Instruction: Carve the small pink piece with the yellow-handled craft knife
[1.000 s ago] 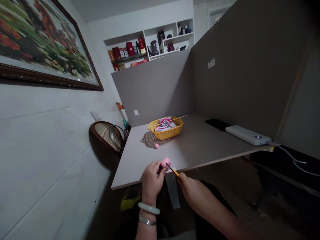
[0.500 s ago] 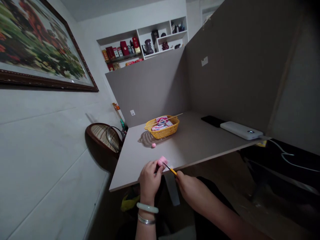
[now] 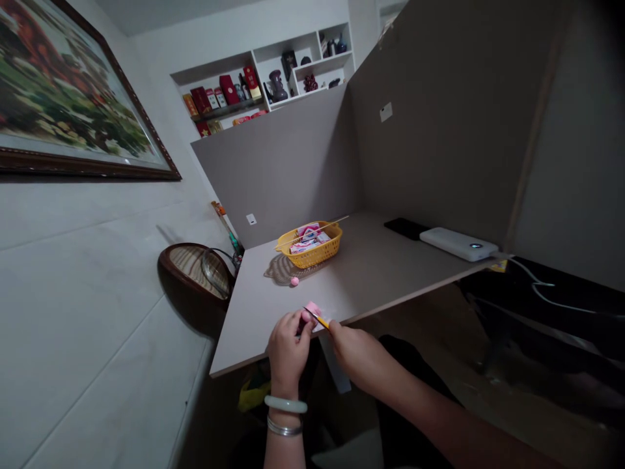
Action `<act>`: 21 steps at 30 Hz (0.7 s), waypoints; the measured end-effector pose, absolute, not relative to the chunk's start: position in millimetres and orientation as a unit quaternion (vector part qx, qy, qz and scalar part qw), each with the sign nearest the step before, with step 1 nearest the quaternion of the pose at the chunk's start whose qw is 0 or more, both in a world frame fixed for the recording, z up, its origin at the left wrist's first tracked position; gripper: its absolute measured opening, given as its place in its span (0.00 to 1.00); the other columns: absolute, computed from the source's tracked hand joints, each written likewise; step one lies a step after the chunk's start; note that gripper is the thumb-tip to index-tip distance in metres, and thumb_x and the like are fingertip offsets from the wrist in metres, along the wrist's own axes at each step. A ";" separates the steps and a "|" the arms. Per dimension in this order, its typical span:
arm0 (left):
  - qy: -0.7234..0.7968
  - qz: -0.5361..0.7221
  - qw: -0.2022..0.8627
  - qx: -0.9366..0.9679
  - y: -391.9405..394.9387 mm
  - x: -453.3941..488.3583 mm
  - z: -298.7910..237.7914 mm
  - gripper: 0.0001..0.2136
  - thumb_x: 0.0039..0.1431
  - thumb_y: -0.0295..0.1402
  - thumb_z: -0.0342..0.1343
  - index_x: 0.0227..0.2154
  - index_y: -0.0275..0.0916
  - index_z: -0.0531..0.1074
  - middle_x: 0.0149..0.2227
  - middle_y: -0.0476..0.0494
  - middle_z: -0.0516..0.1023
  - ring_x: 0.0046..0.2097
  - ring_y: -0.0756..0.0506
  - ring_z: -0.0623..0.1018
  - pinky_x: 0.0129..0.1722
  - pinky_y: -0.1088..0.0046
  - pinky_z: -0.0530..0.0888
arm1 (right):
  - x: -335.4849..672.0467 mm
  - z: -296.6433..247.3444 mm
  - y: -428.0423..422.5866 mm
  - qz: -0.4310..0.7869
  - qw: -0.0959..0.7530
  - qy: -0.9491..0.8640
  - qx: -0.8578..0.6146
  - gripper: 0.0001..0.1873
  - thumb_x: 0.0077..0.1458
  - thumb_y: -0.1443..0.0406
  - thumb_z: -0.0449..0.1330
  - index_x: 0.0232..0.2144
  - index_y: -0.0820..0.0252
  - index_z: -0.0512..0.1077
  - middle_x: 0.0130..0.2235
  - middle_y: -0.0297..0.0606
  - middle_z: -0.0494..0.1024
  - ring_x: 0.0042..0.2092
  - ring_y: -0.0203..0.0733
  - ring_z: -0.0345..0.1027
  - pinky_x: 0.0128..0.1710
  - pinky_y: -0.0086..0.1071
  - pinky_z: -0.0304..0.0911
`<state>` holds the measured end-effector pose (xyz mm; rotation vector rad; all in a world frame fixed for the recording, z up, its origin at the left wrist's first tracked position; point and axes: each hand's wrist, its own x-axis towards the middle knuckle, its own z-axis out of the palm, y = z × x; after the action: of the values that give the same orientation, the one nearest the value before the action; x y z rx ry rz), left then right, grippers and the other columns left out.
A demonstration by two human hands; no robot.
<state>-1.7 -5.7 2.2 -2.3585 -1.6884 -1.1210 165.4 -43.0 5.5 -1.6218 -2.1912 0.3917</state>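
Pink lump point(image 3: 313, 307) is where both hands meet, just over the near edge of the table point(image 3: 375, 280). Nearest the person's body, I see a pale bangle point(image 3: 286, 404) on the left wrist, and past it the left hand point(image 3: 288, 346), its thumb and fingertips drawn narrow around the lump's near left side. From that hand the lump lies far and to the right; from the right hand point(image 3: 347, 344) it lies far and to the left. The left hand is the nearer one, touching the lump itself, while the right grips a yellow-handled tool point(image 3: 322, 322) and meets the lump only through its dark tip. That tool's long axis slants from near right to far left, across the lump; the lump itself looks too stubby for me to pick out a long axis, and I can't tell how much of it rests on the table. Farther on, a little left, sits a pink ball point(image 3: 294, 281), well apart from both hands. Beyond it stands a yellow basket point(image 3: 315, 256) of packets point(image 3: 303, 247), with a thin stick point(image 3: 336, 221) lying across its rim
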 end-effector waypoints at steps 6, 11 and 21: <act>-0.539 -0.357 0.011 -0.763 -6.7 -1.6 3.7 0.07 0.62 0.36 0.50 0.37 0.43 0.72 0.34 0.47 0.74 0.38 0.46 0.73 0.37 0.73 0.68 | 169.6 -0.8 -49.1 0.153 0.212 -0.777 -0.573 0.12 0.64 0.68 0.41 0.36 0.60 0.64 0.32 0.40 0.78 0.32 0.40 0.73 0.25 0.31 0.44; -0.538 -0.361 0.012 -0.762 -4.9 -2.7 0.7 0.07 0.62 0.36 0.50 0.35 0.42 0.72 0.34 0.47 0.74 0.38 0.47 0.73 0.35 0.74 0.68 | 165.3 -0.1 -41.7 0.120 0.199 -0.785 -0.575 0.10 0.62 0.69 0.43 0.37 0.59 0.65 0.33 0.40 0.79 0.32 0.42 0.74 0.24 0.32 0.41; -0.537 -0.359 0.015 -0.763 -4.8 -1.9 2.9 0.09 0.62 0.38 0.49 0.34 0.42 0.72 0.33 0.46 0.75 0.37 0.46 0.73 0.35 0.74 0.68 | 171.9 -9.2 -45.1 0.135 0.225 -0.782 -0.566 0.11 0.63 0.68 0.42 0.36 0.59 0.64 0.33 0.40 0.78 0.33 0.41 0.74 0.25 0.30 0.46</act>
<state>-1.9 -4.8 2.9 -2.3761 -1.6717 -1.1160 171.9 -45.1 -9.2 -1.5603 -2.1559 0.3727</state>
